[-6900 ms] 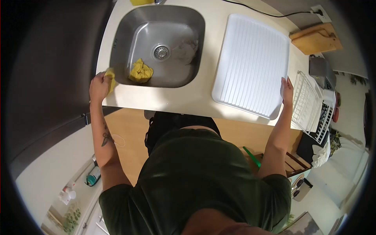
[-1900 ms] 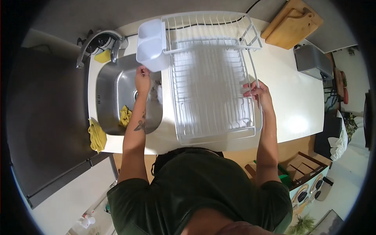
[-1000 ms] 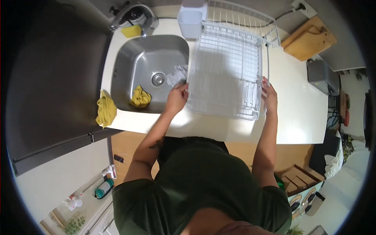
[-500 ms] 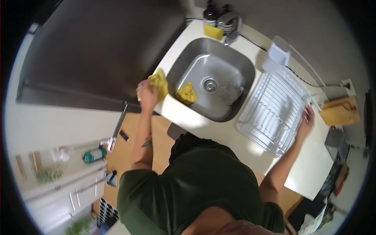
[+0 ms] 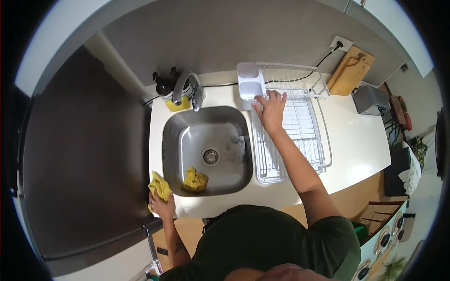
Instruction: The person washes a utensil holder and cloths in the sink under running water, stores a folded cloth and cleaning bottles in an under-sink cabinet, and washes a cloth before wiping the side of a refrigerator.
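My left hand (image 5: pixel 161 206) is closed around a bunched yellow cloth (image 5: pixel 161 186) at the counter's front left corner. My right hand (image 5: pixel 272 112) reaches over the dish rack (image 5: pixel 307 119), its fingers spread and slightly bent at the rack's back left. The fingertips are at the corner of the white cutlery holder (image 5: pixel 249 88) and by the rack's wire upper tier (image 5: pixel 293 75); whether they touch either, I cannot make out. In the steel sink (image 5: pixel 187 122), a second crumpled yellow cloth (image 5: pixel 195 180) lies near the front left, and a greyish wet patch (image 5: pixel 236 149) is at the right.
A curved faucet (image 5: pixel 197 93) stands behind the sink, beside dark pump bottles (image 5: pixel 163 86) and a yellow sponge (image 5: pixel 178 104). Right of the rack are a wooden cutting board (image 5: pixel 350 71) and a grey toaster (image 5: pixel 370 99). A dark fridge-like panel (image 5: pixel 84 154) borders the left side.
The view has turned and shifted. My right hand has moved from the rack's right side to its back left, by the cutlery holder. My left hand keeps the yellow cloth, now nearer the counter's front corner.
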Available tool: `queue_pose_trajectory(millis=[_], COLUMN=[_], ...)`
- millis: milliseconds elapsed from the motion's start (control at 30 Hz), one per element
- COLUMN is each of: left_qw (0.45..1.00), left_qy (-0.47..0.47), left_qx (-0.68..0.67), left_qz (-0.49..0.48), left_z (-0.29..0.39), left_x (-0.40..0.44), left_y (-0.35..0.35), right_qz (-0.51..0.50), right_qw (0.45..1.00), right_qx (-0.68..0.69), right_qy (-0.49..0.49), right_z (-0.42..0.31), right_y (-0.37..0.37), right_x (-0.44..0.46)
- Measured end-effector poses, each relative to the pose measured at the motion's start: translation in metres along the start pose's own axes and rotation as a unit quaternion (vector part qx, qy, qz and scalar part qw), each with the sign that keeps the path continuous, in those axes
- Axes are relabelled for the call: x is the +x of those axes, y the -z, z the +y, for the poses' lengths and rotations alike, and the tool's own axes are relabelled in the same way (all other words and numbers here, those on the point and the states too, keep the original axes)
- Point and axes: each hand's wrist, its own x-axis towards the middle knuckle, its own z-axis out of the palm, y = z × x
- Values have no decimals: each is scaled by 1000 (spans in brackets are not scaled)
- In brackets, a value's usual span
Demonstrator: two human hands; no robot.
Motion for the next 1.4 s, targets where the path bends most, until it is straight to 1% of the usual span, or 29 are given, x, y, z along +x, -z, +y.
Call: queue_pose_trajectory(millis=[100, 167, 300, 400, 467, 600, 700, 767, 800, 833, 867, 900, 933, 967, 1000, 1033, 1067, 1100, 1133, 1167, 1200, 1233, 1267, 1300, 1333, 1367, 1400], left_qw=[1000, 1000, 1000, 1000, 1000, 1000, 999, 997, 997, 996, 997, 992, 984, 979, 965, 962, 892, 802, 682, 606, 591, 576, 576, 579, 581, 582, 577], left_qy=[-15, 3, -4, 0, -20, -20, -38, -43, -49, -70, -63, -85, -121, -140, -175, -124, -46, 40, 82, 66, 87, 108, 105, 125, 144, 137, 167], left_qx=[1, 14, 11, 25, 0, -9, -27, -51, -60, -48, 4, 5, -3, -37, -126, -223, -450, -565, -673, -715, -714, -711, -712, -690, -667, -668, -680], left_qz=[-5, -18, -20, -13, -11, -7, 12, 24, 17, 35, 51, 97, 132, 145, 152, 93, 2, -190, -276, -343, -365, -389, -387, -416, -444, -443, -420], left_z=[2, 6, 4, 1, -2, -1, -4, -12, -11, -8, 8, 13, 28, 42, 54, 74, 84, 121, 132, 142, 159, 173, 174, 171, 171, 168, 165], left_x=[3, 3, 4, 4, 5, 4, 4, 7, 8, 7, 3, 2, 3, 5, 10, 12, 17, 18, 22, 26, 28, 32, 40, 51, 59, 67, 72], left_y=[1, 2, -2, -5, -6, -7, -10, -17, -15, -10, 4, 10, 24, 33, 36, 35, 17, 47, 31, 17, 9, 1, -16, -41, -46, -50, -46], right_qz=[14, 31, 41, 32, 31, 14, -36, -29, 23, 24, 44, 54, 51, 24, -24, -75, -122, -164, -205, -249, -227, -279, -328, -324, -357, -387, -384], right_qw=[1000, 999, 997, 998, 998, 998, 996, 991, 983, 957, 973, 974, 968, 962, 953, 948, 942, 934, 925, 922, 916, 915, 910, 911, 901, 889, 852], right_qx=[14, 39, 60, 58, 55, 60, 78, 123, 173, 272, 223, 219, 244, 273, 302, 308, 312, 317, 321, 295, 324, 287, 250, 250, 236, 221, 357], right_qy=[10, 19, 21, 19, 18, 16, -19, -48, -52, -97, -30, -31, -17, -1, -25, -12, 3, 3, 3, 16, 70, 54, 38, 42, 76, 108, -5], right_z=[3, 7, 6, 6, 5, 4, 2, 6, 10, 8, 6, 1, -1, -10, -27, -38, -49, -64, -82, -97, -105, -122, -136, -141, -144, -147, -141], right_y=[-5, -10, -9, -9, -10, -3, 8, 9, 12, 26, 43, 56, 67, 82, 95, 95, 91, 82, 68, 50, 24, 10, 2, -4, -10, -18, -44], right_x=[-13, -15, -15, -15, -15, -13, -4, 2, 6, 16, 28, 34, 37, 39, 36, 27, 18, 4, -14, -31, -54, -70, -80, -80, -76, -72, -65])
